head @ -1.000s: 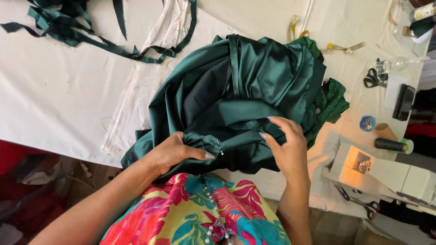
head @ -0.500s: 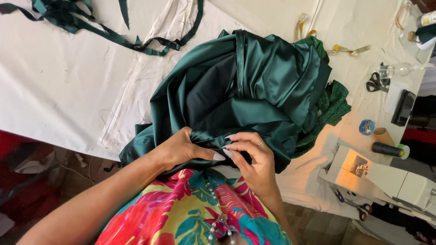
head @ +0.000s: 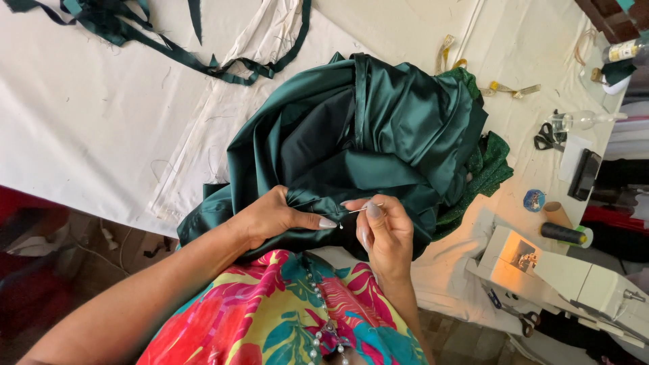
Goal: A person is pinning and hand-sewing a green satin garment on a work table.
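Note:
A bunched dark green satin garment point(head: 378, 128) lies on a white-covered table point(head: 88, 128) in front of me. My left hand point(head: 274, 216) pinches a gathered edge of the satin near the table's front edge, thumb stretched to the right. My right hand point(head: 385, 233) holds a thin pin or needle point(head: 362, 208) between its fingers, the tip against the same fabric edge close to my left thumb. A green sparkly fabric point(head: 483, 172) shows under the satin at the right.
Green fabric strips point(head: 203, 61) lie at the back left. Black scissors point(head: 547, 137), a yellow measuring tape point(head: 503, 88), a dark thread spool point(head: 564, 234) and a black phone-like object point(head: 585, 174) sit at the right. A white sewing machine point(head: 561, 277) stands at the lower right.
My right hand moved left from the satin's right edge to meet the left hand, and now holds a pin or needle at the gathered fabric. The left hand kept its grip.

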